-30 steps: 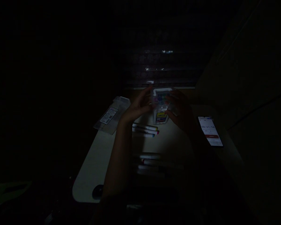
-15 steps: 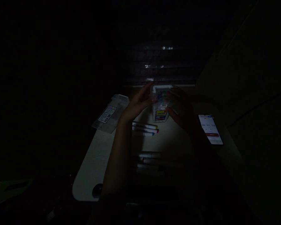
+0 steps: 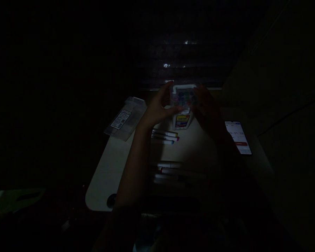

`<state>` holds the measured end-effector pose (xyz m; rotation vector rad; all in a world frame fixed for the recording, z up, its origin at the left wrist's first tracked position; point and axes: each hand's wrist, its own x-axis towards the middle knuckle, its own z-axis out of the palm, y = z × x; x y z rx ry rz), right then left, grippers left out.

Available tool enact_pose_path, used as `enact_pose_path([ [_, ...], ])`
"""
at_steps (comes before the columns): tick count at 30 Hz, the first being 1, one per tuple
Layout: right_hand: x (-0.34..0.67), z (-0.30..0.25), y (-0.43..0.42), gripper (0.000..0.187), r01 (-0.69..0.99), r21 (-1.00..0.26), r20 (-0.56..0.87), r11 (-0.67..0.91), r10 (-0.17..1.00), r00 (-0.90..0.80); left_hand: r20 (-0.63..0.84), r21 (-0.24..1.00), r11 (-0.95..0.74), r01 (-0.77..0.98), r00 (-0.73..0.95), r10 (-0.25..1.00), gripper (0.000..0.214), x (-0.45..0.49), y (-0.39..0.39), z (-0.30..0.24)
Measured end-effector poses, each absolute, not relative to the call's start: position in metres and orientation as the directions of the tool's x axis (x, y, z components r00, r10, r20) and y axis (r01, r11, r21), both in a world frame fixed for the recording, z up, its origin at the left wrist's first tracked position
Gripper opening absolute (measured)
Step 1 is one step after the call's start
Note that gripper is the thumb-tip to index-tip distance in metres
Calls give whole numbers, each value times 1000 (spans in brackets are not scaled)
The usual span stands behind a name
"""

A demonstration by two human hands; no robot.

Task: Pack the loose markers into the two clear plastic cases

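The scene is very dark. A clear plastic marker case [image 3: 183, 105] with coloured caps showing at its top and a yellow label low on its front stands at the far middle of a pale desk [image 3: 107, 171]. My left hand [image 3: 160, 106] grips its left side, fingers curled round it. My right hand [image 3: 206, 108] holds its right side. Three markers [image 3: 165, 137] lie side by side on the desk just below the case. Several more markers [image 3: 170, 171] lie in shadow nearer to me.
A clear plastic sleeve with a barcode label [image 3: 124, 118] lies at the desk's far left. A lit phone [image 3: 238, 137] showing a timer lies at the right. Closed blinds [image 3: 178, 66] hang behind the desk. A round hole [image 3: 111, 200] sits near the desk's front left corner.
The view has tilted, so everything sits higher in the picture. Both hands stay on the marker case, which now shows more of its coloured caps.
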<state>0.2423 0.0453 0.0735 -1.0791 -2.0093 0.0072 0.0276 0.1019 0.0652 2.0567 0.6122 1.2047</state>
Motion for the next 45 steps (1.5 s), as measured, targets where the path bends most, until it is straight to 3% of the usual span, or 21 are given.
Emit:
enact_pose_path([
  [6, 239, 74, 46, 68, 577, -512, 633, 636, 734, -247, 611, 676, -728, 117, 462, 642, 99, 27, 105, 63],
  [12, 238, 74, 45, 62, 532, -571, 639, 625, 745, -190, 646, 632, -760, 152, 437, 625, 96, 28, 103, 65],
  [17, 236, 73, 44, 60, 502, -607, 638, 616, 754, -154, 612, 685, -719, 119, 442, 656, 97, 28, 104, 65],
  [37, 236, 80, 39, 53, 534, -626, 576, 569, 798, -175, 614, 670, -731, 134, 453, 646, 96, 28, 107, 62],
  [45, 244, 66, 51, 76, 467, -606, 613, 644, 752, -242, 623, 648, -740, 182, 432, 652, 94, 25, 102, 65],
])
